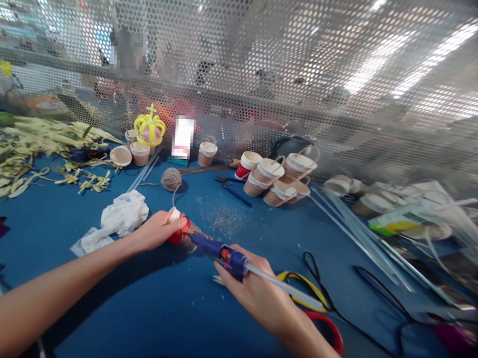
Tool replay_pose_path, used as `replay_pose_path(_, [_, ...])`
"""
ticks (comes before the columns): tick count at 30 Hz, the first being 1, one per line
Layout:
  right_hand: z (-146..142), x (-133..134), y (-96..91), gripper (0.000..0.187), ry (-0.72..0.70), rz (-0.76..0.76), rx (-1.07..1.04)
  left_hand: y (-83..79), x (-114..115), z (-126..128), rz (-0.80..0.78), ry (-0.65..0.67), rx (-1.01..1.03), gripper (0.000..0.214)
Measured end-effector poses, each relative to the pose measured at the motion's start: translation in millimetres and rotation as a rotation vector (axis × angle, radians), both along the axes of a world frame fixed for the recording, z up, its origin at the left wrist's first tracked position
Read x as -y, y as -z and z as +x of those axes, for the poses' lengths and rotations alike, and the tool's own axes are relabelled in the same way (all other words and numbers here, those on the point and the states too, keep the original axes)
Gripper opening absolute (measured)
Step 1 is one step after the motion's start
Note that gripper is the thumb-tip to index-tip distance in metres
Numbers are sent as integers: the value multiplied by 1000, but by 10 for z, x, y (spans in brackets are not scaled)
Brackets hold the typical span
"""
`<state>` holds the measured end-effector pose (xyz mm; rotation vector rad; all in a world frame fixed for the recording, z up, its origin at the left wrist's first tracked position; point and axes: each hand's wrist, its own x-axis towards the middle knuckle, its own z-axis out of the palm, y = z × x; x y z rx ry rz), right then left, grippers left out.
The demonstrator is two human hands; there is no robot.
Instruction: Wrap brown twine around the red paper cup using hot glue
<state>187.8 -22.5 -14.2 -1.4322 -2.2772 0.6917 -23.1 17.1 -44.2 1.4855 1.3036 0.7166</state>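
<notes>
My left hand [160, 230] is closed around a red paper cup [178, 236] with a white inside, tipped on its side. Brown twine seems to cover part of the cup's far end. A strand runs from the cup back to a ball of twine [171, 180] on the blue table. In my right hand [254, 288] is a blue hot glue gun [210, 247], its nozzle close to the cup's wrapped part. I cannot tell whether the nozzle touches it. A long clear glue stick [287, 286] sticks out of the gun's back end.
Scissors with red and yellow handles [337, 333] lie beside my right forearm, near the black cord [347, 315]. Crumpled white cloth [124, 212] lies left. Small twine-wrapped cups [278, 193], pliers [225, 181] and clear glue sticks [359, 237] are farther back, before a perforated metal screen [227, 94].
</notes>
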Motion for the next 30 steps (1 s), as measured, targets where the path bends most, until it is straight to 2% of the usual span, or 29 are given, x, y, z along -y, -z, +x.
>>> replay_pose_path(5, [38, -47, 75, 12, 32, 33, -45, -2, 7, -9, 2, 59, 1, 35])
replay_pose_path(10, [67, -61, 108, 10, 6, 61, -66, 42, -7, -21, 27, 84, -3, 36])
replay_pose_path(16, [41, -23, 72, 13, 11, 29, -26, 39, -4, -36, 32, 119, 3, 34])
replay_pose_path(24, [22, -64, -4, 12, 29, 38, -44, 51, -9, -30, 47, 80, -42, 37])
replay_pose_path(28, [11, -50, -29, 13, 19, 6, -12, 38, -4, -28, 45, 96, -40, 35])
replay_pose_path(30, [5, -55, -33, 15, 43, 40, 29, 41, -2, -29, 46, 91, -46, 35])
